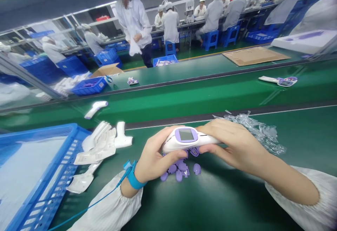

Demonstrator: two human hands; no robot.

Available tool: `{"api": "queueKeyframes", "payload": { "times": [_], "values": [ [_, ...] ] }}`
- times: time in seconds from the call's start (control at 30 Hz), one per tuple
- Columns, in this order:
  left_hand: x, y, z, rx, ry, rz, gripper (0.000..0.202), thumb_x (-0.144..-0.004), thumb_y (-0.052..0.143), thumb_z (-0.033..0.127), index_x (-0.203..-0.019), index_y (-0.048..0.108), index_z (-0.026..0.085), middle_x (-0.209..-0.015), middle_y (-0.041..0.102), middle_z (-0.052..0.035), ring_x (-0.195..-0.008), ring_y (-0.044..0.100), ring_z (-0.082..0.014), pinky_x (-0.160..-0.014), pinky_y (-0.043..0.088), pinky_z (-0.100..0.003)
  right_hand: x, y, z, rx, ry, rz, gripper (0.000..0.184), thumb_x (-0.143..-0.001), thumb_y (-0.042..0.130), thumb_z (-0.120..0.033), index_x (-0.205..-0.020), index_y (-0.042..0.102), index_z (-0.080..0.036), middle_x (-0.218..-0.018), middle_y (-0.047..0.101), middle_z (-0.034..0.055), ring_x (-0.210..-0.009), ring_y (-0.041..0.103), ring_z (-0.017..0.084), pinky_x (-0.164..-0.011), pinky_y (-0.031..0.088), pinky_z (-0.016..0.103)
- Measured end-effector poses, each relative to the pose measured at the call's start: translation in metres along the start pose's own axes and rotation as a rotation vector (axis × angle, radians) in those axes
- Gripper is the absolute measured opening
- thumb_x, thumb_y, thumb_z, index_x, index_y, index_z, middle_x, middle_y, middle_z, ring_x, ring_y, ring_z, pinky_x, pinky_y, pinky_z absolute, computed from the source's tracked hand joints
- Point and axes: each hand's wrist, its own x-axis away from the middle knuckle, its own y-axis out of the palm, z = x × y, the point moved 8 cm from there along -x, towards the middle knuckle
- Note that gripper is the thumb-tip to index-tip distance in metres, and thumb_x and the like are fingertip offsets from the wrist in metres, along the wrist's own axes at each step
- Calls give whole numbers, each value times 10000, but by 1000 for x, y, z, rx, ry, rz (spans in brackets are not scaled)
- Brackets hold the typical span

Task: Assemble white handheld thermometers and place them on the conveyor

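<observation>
A white handheld thermometer-like device point(168, 144) with a small grey screen in a purple frame is held level above the green bench. My left hand point(155, 154) is closed around its wider end, thumb along the near side. My right hand point(231, 145) grips the narrower handle end, thumb below and fingers over the top. Beneath the device lies a pile of small purple plastic parts point(181, 167), partly hidden by it. A blue wrist strap point(134, 178) with a cord circles my left wrist.
A blue basket point(71, 143) stands at the left, with white shell halves point(98, 143) beside it. Clear plastic pieces point(260, 131) lie beyond my right hand. On the green conveyor are a white device point(96, 109) and an opened one point(285, 81). Co-workers in white sit and stand behind.
</observation>
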Motion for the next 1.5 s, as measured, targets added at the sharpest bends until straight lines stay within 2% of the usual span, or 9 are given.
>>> {"api": "queueKeyframes", "payload": {
  "times": [0.17, 0.33, 0.5, 0.63, 0.8, 0.93, 1.13, 1.33, 1.5],
  "values": [
    [6, -5, -7, 18, -74, 93, 478, -977, 809, 462, -1369, 707, 209, -1260, 794, -112, -1114, 762, -287, -966, 615, -377, 1, -5, -8, 198, -66, 91, 469, -1074, 639, -524, -1356, 650, -149, -1141, 816, 125, -995, 751, 262, -829, 554, 383],
    [11, 7, -21, 296, -244, 56, 497, -1027, 732, 484, -1406, 575, 203, -1021, 786, -74, -810, 774, -207, -720, 640, -309, 6, -5, -15, 300, -152, 125, 408, -1055, 712, -268, -1425, 622, -119, -1209, 808, 154, -1038, 769, 278, -837, 559, 387],
    [12, 9, -17, 248, -247, 50, 589, -999, 755, 517, -1481, 551, 245, -1348, 685, -120, -924, 728, -206, -780, 621, -317, 5, -7, -17, 264, -150, 148, 573, -1061, 696, -286, -1596, 530, -165, -1266, 811, 147, -1080, 787, 292, -860, 611, 394],
    [11, 9, -13, 264, -238, 50, 611, -1000, 747, 530, -1507, 543, 256, -1306, 692, -109, -983, 721, -235, -844, 623, -355, 4, -8, -20, 250, -159, 166, 640, -1058, 700, -281, -1651, 474, -198, -1272, 816, 136, -1075, 799, 290, -868, 637, 395],
    [9, 6, -5, 220, -128, 31, 590, -1014, 741, 515, -1523, 558, 279, -1389, 667, -117, -1213, 698, -306, -1042, 599, -433, 8, -7, -16, 244, -165, 173, 592, -1044, 720, -239, -1599, 521, -186, -1295, 805, 139, -1135, 784, 293, -900, 632, 403],
    [6, 4, 1, 121, -39, -26, 574, -1029, 744, 457, -1553, 575, 296, -1174, 769, -88, -1174, 732, -305, -1056, 596, -449, 7, -5, -11, 248, -149, 124, 439, -1038, 700, -171, -1469, 617, -169, -1241, 809, 126, -1082, 780, 275, -876, 610, 397],
    [6, 4, 9, -181, 27, -36, 554, -924, 885, 380, -1421, 658, 291, -1333, 792, -66, -1113, 794, -249, -961, 625, -317, 4, -5, -17, 6, 23, 38, 760, -1021, 668, -618, -1618, 458, -196, -1495, 666, 191, -1359, 657, 325, -1069, 589, 450],
    [4, 4, 14, -221, 107, -14, 536, -928, 864, 465, -1391, 685, 260, -1275, 819, -74, -1085, 809, -241, -949, 636, -308, 7, 3, -25, -216, 52, 76, 387, -1076, 670, -217, -1451, 596, -282, -1295, 768, 72, -1187, 723, 218, -981, 612, 344],
    [3, 2, 26, -210, 267, -27, 464, -1023, 760, 420, -1433, 704, 210, -1296, 811, -118, -1170, 788, -243, -1012, 622, -303, 5, 6, -7, -425, 226, 106, 316, -1002, 792, -283, -1300, 687, -290, -1188, 781, 43, -1091, 740, 206, -903, 621, 315]
  ]
}}
